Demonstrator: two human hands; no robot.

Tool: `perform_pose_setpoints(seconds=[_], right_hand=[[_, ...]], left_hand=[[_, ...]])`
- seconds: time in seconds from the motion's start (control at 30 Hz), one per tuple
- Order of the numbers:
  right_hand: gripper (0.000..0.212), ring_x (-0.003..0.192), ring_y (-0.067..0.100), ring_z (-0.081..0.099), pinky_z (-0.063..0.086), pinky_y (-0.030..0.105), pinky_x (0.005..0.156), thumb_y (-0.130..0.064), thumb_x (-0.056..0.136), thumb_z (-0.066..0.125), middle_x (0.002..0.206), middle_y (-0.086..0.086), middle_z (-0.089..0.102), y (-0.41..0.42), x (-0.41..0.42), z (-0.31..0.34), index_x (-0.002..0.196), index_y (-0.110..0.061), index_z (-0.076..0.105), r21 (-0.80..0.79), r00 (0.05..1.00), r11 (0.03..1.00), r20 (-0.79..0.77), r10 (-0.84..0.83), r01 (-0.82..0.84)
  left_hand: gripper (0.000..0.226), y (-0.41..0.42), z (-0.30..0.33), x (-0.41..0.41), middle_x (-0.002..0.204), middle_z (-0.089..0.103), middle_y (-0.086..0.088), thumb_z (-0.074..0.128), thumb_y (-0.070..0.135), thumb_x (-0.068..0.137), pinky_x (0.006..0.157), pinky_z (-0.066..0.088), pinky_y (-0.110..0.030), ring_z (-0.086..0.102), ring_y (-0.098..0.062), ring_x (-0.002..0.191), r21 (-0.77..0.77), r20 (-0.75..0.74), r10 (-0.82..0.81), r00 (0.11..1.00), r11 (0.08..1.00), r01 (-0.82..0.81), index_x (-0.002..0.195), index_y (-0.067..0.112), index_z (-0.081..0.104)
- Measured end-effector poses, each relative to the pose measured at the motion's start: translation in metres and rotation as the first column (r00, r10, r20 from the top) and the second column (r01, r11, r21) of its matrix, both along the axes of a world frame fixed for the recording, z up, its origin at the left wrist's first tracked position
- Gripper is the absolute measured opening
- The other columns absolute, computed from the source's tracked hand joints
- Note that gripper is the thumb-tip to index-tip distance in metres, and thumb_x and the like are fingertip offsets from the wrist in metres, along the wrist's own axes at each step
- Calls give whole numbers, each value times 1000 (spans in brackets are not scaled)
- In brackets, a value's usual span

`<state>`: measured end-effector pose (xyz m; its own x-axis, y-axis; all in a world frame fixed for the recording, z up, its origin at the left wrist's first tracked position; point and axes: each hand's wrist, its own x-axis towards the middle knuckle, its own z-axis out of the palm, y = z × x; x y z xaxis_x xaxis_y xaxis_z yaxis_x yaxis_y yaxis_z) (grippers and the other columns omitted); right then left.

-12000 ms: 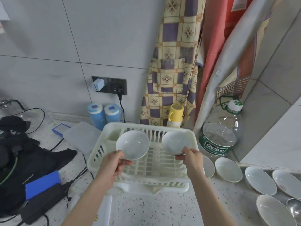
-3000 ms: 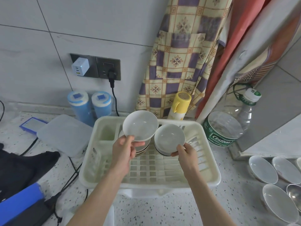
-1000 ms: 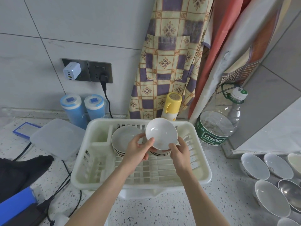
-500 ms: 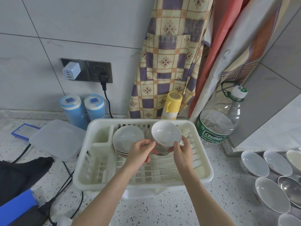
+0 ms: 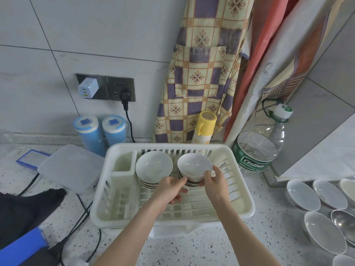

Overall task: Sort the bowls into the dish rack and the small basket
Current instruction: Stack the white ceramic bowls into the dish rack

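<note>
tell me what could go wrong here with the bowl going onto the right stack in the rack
1. The top bowl sits tilted on the right stack; if the right hand and left hand let go before it nests, it may slide off.
2. The left stack stands close beside it, so a nudge could knock rims together and chip them.
3. Both stacks lean inside the dish rack, so adding bowls may topple them.

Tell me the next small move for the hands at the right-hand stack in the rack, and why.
Probably let go and draw both hands back. The top bowl already sits nested on the right stack in the dish rack, with the right hand pinching its rim and the left hand at its base. More bowls wait on the counter to the right.
</note>
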<state>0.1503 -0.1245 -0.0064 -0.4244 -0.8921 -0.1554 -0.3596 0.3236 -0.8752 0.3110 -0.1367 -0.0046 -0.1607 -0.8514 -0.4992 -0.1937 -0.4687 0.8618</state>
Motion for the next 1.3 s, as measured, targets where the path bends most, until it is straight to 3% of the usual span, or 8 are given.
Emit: perform_pose_setpoints(seconds=[0.13,0.33,0.5,0.63,0.77,1.0,1.17,1.3], right_hand=[[44,78,13,66,43,29,63,-30,97,44,69,-1,72,-1,0,-1,139,-18,48,-2,1000,1000,-3,-6,6],[43,79,12,67,48,32,68,-31,94,48,66,-2,72,0,1,-2,137,-23,48,24,999,999,7,-39,38],[44,66,8,61,44,28,61,-31,95,49,66,-2,73,0,-1,-2,139,-28,44,66,1000,998,7,-22,21],[45,64,8,60,50,33,69,-38,94,46,68,0,74,-1,-3,-1,137,-22,47,113,995,991,68,-77,69],[37,40,12,50,41,26,47,-38,95,43,77,4,75,-2,-3,1,124,-19,57,224,988,974,142,-59,26],[19,34,12,47,32,19,35,-31,95,45,76,10,74,-4,-4,7,83,-30,60,214,978,977,202,-44,-1],[21,32,14,44,31,16,32,-29,94,49,74,14,73,-3,-6,6,77,-27,62,195,969,981,241,-50,2],[17,36,15,47,32,20,37,-30,93,52,73,13,74,-3,-5,3,82,-24,64,202,964,979,265,-34,-21]], left_hand=[[23,2,6,-3,96,76,-5,63,38,94,37,34,-18,58,-8,42,8,-77,5,997,1000,-4,98,16,66],[22,5,9,-5,102,75,-4,66,37,92,40,34,-18,68,-9,54,31,-101,22,995,999,-19,99,16,67],[14,5,11,-4,100,71,4,67,34,91,40,36,-18,72,-9,58,23,-98,36,994,999,-34,87,21,65],[12,5,10,-4,97,69,3,66,30,92,42,39,-19,72,-8,60,38,-118,50,992,998,-45,88,18,65],[17,6,11,-4,103,69,4,66,31,92,47,43,-19,74,-10,70,67,-125,29,992,998,-20,96,16,63],[20,5,12,-7,108,72,4,67,28,92,55,42,-21,75,-12,83,95,-144,-24,989,995,38,106,13,66],[13,6,13,-7,96,75,15,68,24,90,59,41,-22,75,-10,85,118,-176,-47,983,991,69,102,19,69],[15,6,12,-8,98,75,13,68,23,89,57,41,-23,76,-12,85,108,-174,-12,985,994,31,103,17,70]])
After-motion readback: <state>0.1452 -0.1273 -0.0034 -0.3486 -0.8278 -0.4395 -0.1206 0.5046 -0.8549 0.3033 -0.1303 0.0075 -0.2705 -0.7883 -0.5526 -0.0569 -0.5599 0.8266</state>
